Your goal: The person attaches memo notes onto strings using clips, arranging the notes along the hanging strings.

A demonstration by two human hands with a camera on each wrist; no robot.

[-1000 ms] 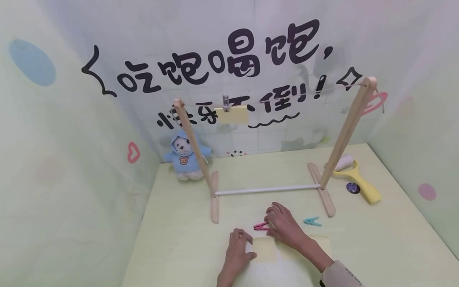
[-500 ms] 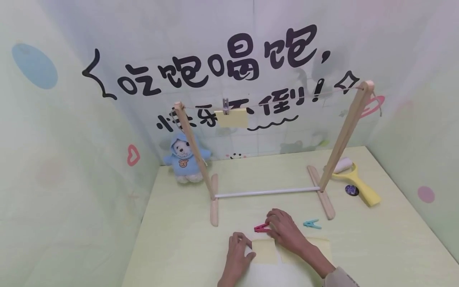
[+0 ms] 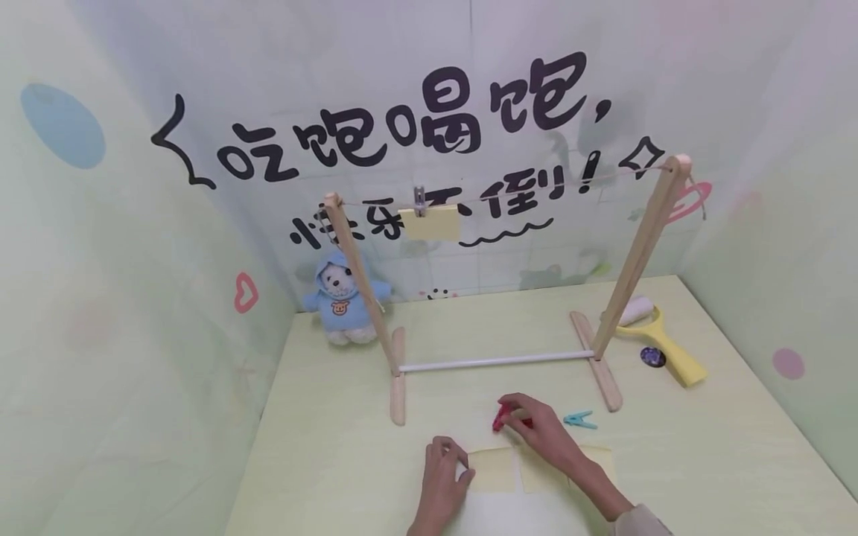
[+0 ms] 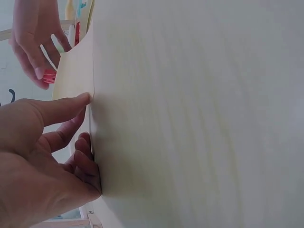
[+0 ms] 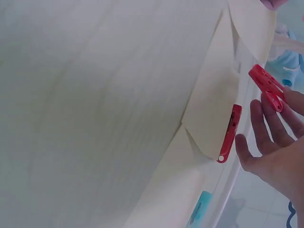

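Note:
My right hand (image 3: 543,432) pinches a red clothespin (image 5: 267,86) between thumb and fingers above the table, just behind the yellow paper pieces. A second red clothespin (image 5: 230,133) lies by the back edge of one paper (image 5: 213,95) in the right wrist view. My left hand (image 3: 441,480) rests on the table with bent fingers, its thumb and index fingertips at the left edge of the left paper (image 3: 491,470). The right paper (image 3: 536,473) is partly under my right forearm. A blue clothespin (image 3: 580,420) lies right of my right hand.
Behind the hands stands a wooden frame (image 3: 633,260) with a white crossbar (image 3: 496,362). A clip (image 3: 419,201) holds a yellow paper (image 3: 432,225) on its string. A plush toy (image 3: 345,301) sits back left; a yellow-handled roller (image 3: 670,350) and dark disc (image 3: 652,356) lie right.
My right hand has picked up a red clothespin from the table and turned it a little, shifting slightly right. The left hand stays at the paper's edge.

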